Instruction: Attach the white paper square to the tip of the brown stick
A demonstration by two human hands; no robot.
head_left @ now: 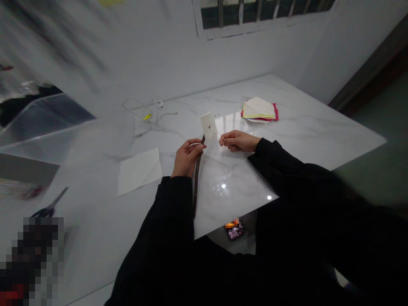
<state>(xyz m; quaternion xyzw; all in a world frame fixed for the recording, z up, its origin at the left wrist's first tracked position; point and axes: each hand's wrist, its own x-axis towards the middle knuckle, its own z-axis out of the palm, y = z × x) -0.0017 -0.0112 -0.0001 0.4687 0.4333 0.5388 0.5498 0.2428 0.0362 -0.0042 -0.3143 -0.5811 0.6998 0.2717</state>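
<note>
While left hand [186, 157] clamps dark stick [196, 182] — paper square [209, 125] atop | right hand [239, 141] just beside, closed, perhaps pinching its edge.

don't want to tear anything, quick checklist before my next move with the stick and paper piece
1. Left hand grips the dark stick: ok.
2. Small paper piece sits at the stick's top end: ok.
3. Right hand pinches the paper piece: cannot tell, too small.
4. Scissors lie clear of both hands: ok.
5. Loose sheet lies on the table, apart from the stick: ok.
</note>
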